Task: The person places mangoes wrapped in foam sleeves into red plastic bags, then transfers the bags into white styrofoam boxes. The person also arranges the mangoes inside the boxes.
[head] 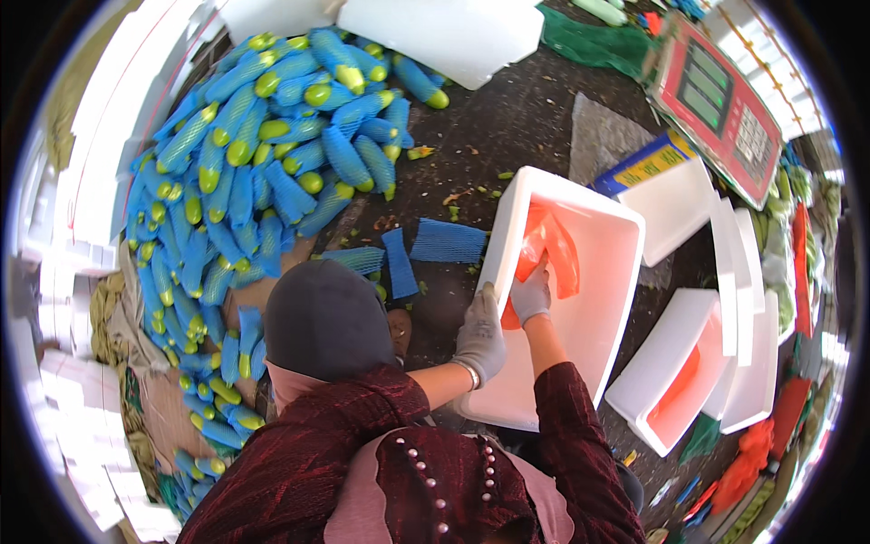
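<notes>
A white foam box [625,272] stands tilted in front of me, its open side facing up. My left hand [484,333], in a grey work glove, grips the box's left wall near the rim. Inside the box, my gloved right hand [531,294] has its fingers closed on a red plastic bag [561,248]. The bag is bunched along the left inner wall, and part of it is hidden behind the right hand. Empty blue foam-net sleeves [448,241] lie on the ground left of the box.
Green elongated vegetables [238,149] in blue foam-net sleeves are heaped at the left. A red digital scale [720,102] stands at upper right. Another foam box [669,367] with red plastic inside lies at right, beside white foam panels [741,279]. My dark-clothed knee [326,319] is bent at left.
</notes>
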Tool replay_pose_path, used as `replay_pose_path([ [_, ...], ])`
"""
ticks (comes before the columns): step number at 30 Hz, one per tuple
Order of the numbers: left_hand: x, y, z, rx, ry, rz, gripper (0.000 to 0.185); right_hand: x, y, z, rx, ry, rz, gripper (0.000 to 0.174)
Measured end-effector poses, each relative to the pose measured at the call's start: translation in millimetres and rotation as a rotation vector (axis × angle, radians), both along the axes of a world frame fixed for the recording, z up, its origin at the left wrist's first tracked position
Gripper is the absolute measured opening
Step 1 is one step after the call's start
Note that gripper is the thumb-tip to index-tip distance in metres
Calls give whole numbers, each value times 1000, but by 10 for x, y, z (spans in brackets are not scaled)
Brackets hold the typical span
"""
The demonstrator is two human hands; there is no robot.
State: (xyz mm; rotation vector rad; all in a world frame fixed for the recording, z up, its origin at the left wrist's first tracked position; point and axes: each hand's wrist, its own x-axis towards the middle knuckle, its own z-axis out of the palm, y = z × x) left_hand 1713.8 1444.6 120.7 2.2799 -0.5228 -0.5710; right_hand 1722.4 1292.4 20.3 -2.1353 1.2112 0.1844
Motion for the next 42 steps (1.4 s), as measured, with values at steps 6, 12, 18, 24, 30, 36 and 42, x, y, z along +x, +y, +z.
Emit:
replay_pose_path([
  [6, 29, 83, -101, 40, 68, -14, 75, -291, -584, 591, -32, 43, 399, 84],
  [12, -327, 294, 816, -101, -538, 13, 64, -828, -685, 1649, -174, -187, 175, 61],
  [18, -592, 1410, 2085, -1052, -797, -492, 44, -1215, -186, 2099, 424, -671, 121, 41],
  [24, -204, 3466, 608, -256, -515, 377, 35, -1488, -11, 1791, 181, -555, -3, 39],
  [30, -84, 4324, -1051, 383, -445, 317, 67, -993, 413, 1941, 29, -441, 309, 36],
  [36, 851, 3901, -1351, 692, 54, 57, 77, 116, 1062, 2035, -277, -416, 992, 35],
  [42, 1235, 3483, -377, 119, 383, -8, 76, 1257, 1981, 1810, -617, -405, 1502, 76],
])
